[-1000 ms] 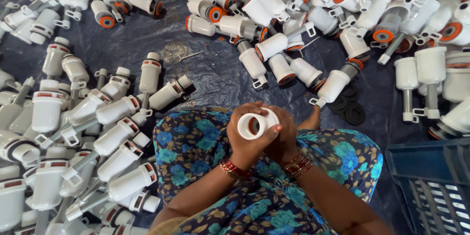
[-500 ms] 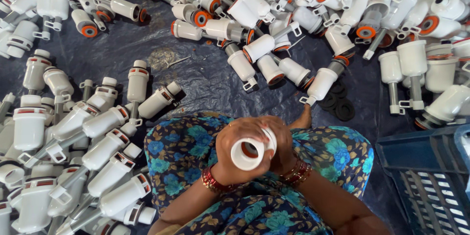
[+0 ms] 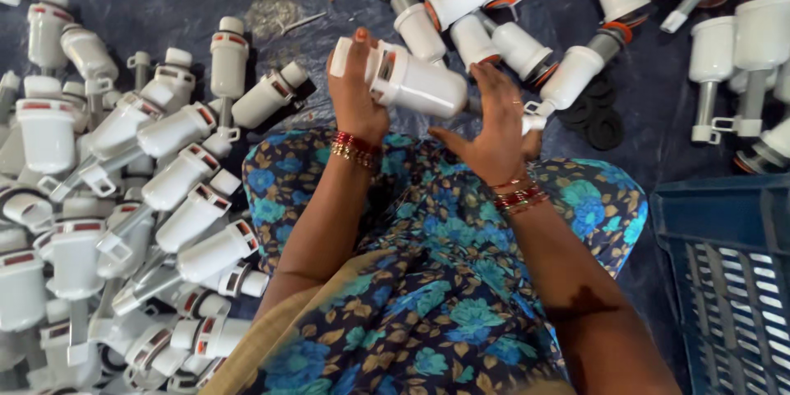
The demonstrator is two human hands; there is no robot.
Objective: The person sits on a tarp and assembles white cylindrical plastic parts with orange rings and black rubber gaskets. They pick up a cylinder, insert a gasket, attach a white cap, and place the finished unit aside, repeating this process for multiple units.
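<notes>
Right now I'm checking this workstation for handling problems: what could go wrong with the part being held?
The left hand alone grips the white plastic part; the right hand is open beside it, so it might slip. It could drop onto the loose parts crowded just beyond.

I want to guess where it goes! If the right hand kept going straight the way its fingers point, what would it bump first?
Probably the white plastic part held by the left hand; the right hand points up at it, its fingers already very near it.
</notes>
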